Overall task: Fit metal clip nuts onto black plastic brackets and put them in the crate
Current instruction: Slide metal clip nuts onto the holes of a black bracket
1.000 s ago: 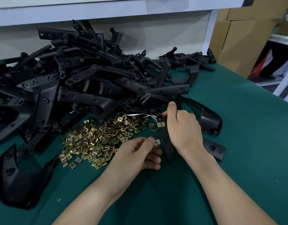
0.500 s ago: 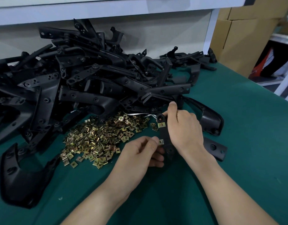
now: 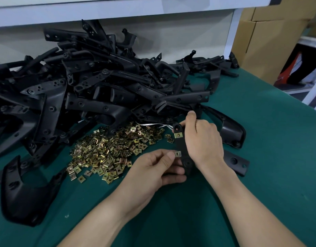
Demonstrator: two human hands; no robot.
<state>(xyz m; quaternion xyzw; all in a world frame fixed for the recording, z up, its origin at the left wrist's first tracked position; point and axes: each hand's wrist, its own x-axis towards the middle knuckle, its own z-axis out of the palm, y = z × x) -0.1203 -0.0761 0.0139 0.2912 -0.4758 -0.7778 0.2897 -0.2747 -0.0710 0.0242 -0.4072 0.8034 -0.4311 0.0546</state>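
Note:
My right hand [image 3: 201, 139] grips a narrow black plastic bracket [image 3: 184, 148] over the green table, its fingers curled round the bracket's right side. One brass-coloured clip nut [image 3: 178, 135] sits on the bracket near its top end. My left hand [image 3: 157, 168] pinches a second clip nut [image 3: 178, 154] between thumb and forefinger, right against the bracket's left edge lower down. A heap of loose clip nuts [image 3: 109, 150] lies just left of my hands. No crate is in view.
A large tangled pile of black brackets [image 3: 93, 86] fills the back and left of the green table [image 3: 269, 175]. A curved black part [image 3: 23, 193] lies at the front left, another bracket [image 3: 235, 161] right of my hands. Cardboard boxes [image 3: 264, 41] stand at the back right.
My left hand has brought the second clip nut a little rightward, up to the bracket's edge. My right hand keeps its hold on the bracket, nearly still.

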